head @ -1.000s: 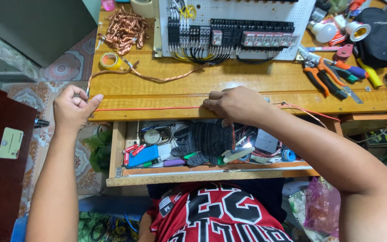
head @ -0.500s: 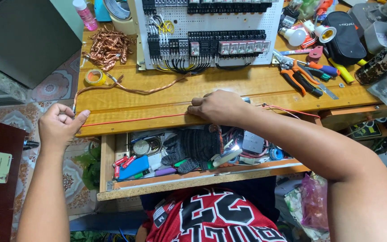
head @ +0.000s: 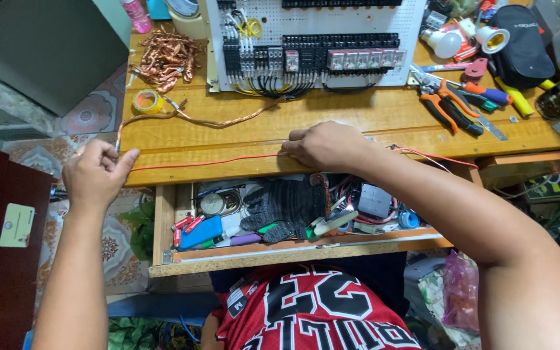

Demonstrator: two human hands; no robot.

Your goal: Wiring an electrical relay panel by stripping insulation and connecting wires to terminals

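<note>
The left hand (head: 95, 175) pinches one end of a thin red wire (head: 209, 162) between thumb and fingers, just off the left end of the wooden bench (head: 358, 120). The wire runs taut along the bench's front edge to the right hand (head: 328, 146), which lies palm down and presses it against the wood, fingers together. Beyond that hand the wire trails on rightward. Below both hands an open drawer (head: 280, 249) holds a dark glove (head: 286, 201). Above the right hand stands a white wiring board (head: 312, 42); orange pliers (head: 448, 107) lie to its right.
</note>
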